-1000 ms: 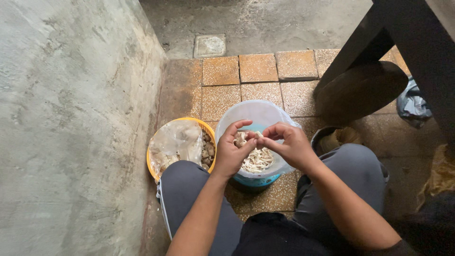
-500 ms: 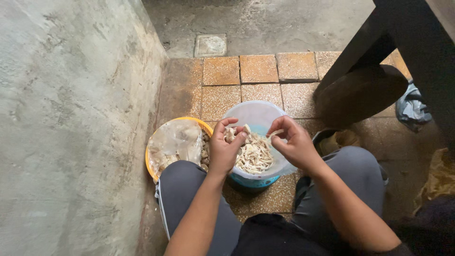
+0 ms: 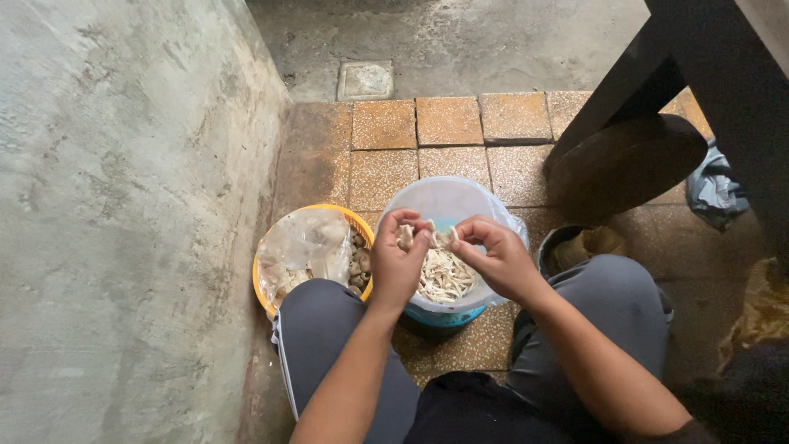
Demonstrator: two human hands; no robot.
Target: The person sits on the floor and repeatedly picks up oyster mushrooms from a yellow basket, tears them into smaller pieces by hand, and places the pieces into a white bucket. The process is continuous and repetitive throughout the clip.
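Observation:
I crouch over a blue bucket (image 3: 448,316) lined with a clear plastic bag (image 3: 444,201) holding a heap of pale shredded pieces (image 3: 444,278). My left hand (image 3: 398,261) and my right hand (image 3: 493,255) meet above the bucket, both pinching one small pale mushroom-like piece (image 3: 433,238) between their fingertips. To the left stands an orange basket (image 3: 265,292) with a clear bag (image 3: 308,242) and brownish lumps (image 3: 359,265) in it, just beside my left knee.
A rough concrete wall (image 3: 123,205) runs along the left. Worn orange floor tiles (image 3: 448,119) lie ahead, then bare concrete with a square drain cover (image 3: 366,80). A dark table leg (image 3: 633,90), a round dark stool (image 3: 629,164) and a grey cloth (image 3: 715,189) are at right.
Both hands have lifted slightly and come together again over the bucket, pinching a small pale piece; half a second ago they were a little apart.

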